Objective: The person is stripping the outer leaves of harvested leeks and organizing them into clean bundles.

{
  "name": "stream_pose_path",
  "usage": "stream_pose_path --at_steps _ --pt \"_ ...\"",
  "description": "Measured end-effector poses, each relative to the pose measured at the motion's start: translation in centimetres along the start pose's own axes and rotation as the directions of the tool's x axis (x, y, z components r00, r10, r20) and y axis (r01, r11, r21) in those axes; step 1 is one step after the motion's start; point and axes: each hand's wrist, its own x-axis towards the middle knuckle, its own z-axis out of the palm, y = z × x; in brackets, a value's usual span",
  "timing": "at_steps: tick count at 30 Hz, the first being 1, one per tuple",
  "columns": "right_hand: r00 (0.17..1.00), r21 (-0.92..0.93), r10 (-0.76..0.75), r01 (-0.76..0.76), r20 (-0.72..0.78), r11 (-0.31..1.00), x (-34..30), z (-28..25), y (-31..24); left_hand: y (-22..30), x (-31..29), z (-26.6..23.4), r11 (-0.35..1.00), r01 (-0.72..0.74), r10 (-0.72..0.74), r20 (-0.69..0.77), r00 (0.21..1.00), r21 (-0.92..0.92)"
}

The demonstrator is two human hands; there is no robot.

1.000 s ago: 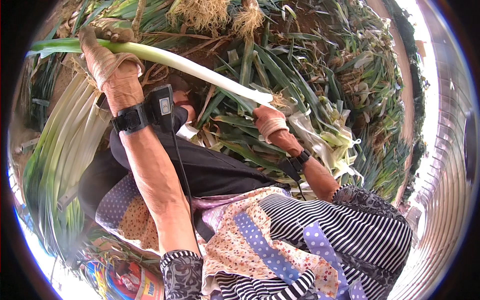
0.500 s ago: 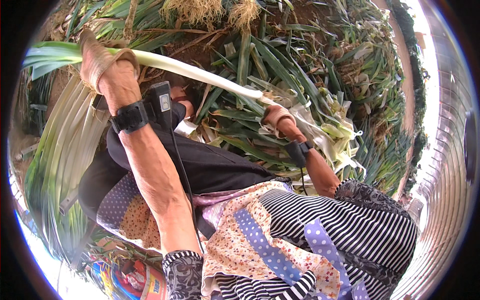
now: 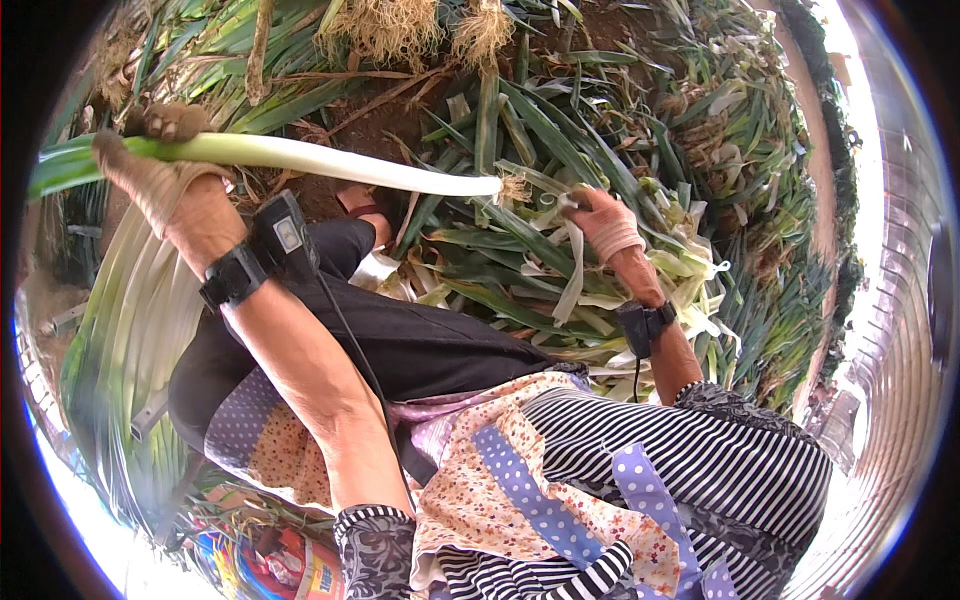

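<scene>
My left hand (image 3: 165, 165), in a worn glove, is closed around the green upper part of a leek (image 3: 350, 168). The leek lies nearly level across the view, its white shaft and small root tuft pointing right. Just beyond the roots, my right hand (image 3: 605, 220), its palm wrapped in a tan covering, has its fingers pinched together on a pale strip of peeled leek leaf (image 3: 572, 275) that hangs down. The right hand is apart from the leek.
A bundle of leeks (image 3: 135, 330) lies at the left by my knee. Peeled leaves (image 3: 690, 250) pile up at the right. Rooted leek ends (image 3: 385, 30) show at the far side. A colourful container (image 3: 300, 570) stands at the lower left, and a ribbed wall (image 3: 890, 350) curves along the right.
My left hand has moved left and down with the leek. The right hand has come away from the root end, moving right, with a strip of leaf now hanging from it.
</scene>
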Motion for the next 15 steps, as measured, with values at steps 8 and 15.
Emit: stream_pose_path --at_steps 8,15 --pt "0.913 -0.023 -0.372 0.373 -0.168 0.927 0.3 -2.1 -8.5 1.7 1.3 -1.6 0.993 0.092 -0.051 0.411 0.91 -0.08" --pt "0.906 0.076 -0.414 0.421 -0.094 0.904 1.5 -0.5 -9.5 2.4 1.0 -1.7 0.969 0.173 -0.078 0.445 0.892 -0.178"
